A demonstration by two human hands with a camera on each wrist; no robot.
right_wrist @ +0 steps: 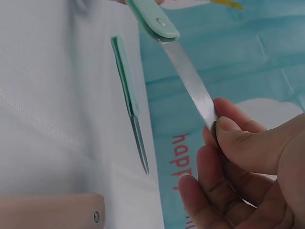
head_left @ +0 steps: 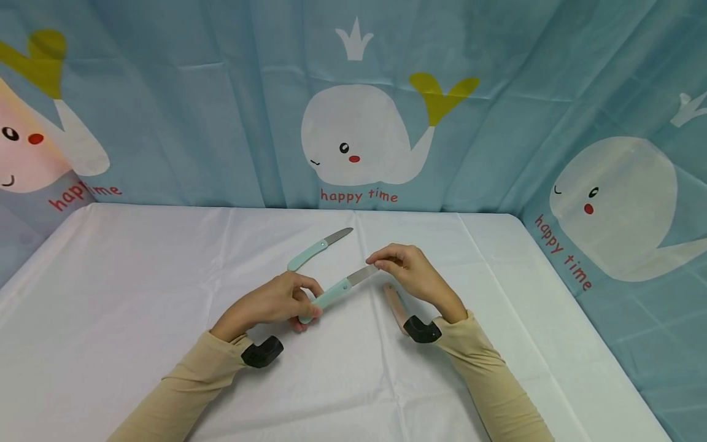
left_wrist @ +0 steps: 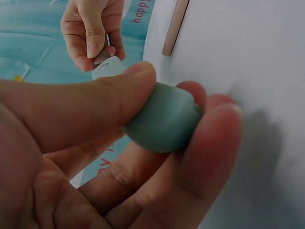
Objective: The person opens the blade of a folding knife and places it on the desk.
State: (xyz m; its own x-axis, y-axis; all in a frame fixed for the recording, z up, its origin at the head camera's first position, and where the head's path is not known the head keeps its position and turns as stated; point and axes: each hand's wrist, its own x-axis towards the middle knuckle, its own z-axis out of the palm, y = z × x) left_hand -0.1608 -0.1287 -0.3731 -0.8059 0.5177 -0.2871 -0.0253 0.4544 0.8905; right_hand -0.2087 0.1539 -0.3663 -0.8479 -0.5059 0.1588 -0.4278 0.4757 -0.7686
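A folding knife (head_left: 330, 294) with a mint-green handle and its blade unfolded is held between both hands above the table. My left hand (head_left: 282, 299) grips the end of its handle; in the left wrist view the rounded handle end (left_wrist: 164, 119) lies between thumb and fingers. Near the tip, my right hand (head_left: 411, 270) pinches the blade (right_wrist: 190, 81) between thumb and fingers, hiding the tip. A second mint-green folding knife (head_left: 309, 253), also unfolded, lies on the table beyond the left hand. Below the right hand lies a pinkish-beige folding knife (head_left: 394, 307), partly covered by the wrist camera.
A white cloth (head_left: 138, 264) with creases covers the table. Behind it and at the sides hangs a blue curtain (head_left: 221, 123) printed with whales. Black cameras are strapped to the left wrist (head_left: 262, 352) and the right wrist (head_left: 422, 329).
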